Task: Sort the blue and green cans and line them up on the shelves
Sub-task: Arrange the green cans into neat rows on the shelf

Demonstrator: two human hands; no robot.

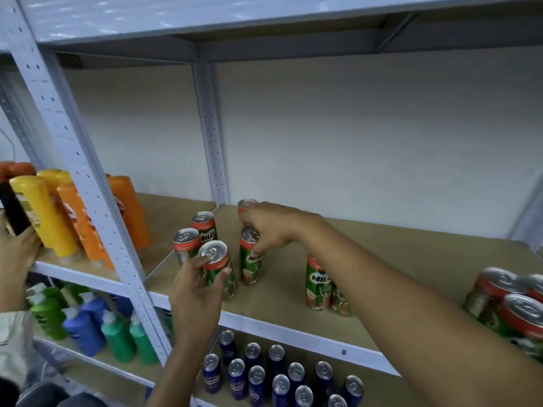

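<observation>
Left hand: fingers wrapped round a front Milo can.
Right hand: pinching another Milo can.
Hazard: right forearm could topple the Milo pair beneath.

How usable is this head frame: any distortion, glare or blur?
Head view: wide-angle distortion bows the shelf uprights; soft glare patches on the top shelf; green cans near both hands stay legible, while the cans at the right edge look smeared and stretched.
</observation>
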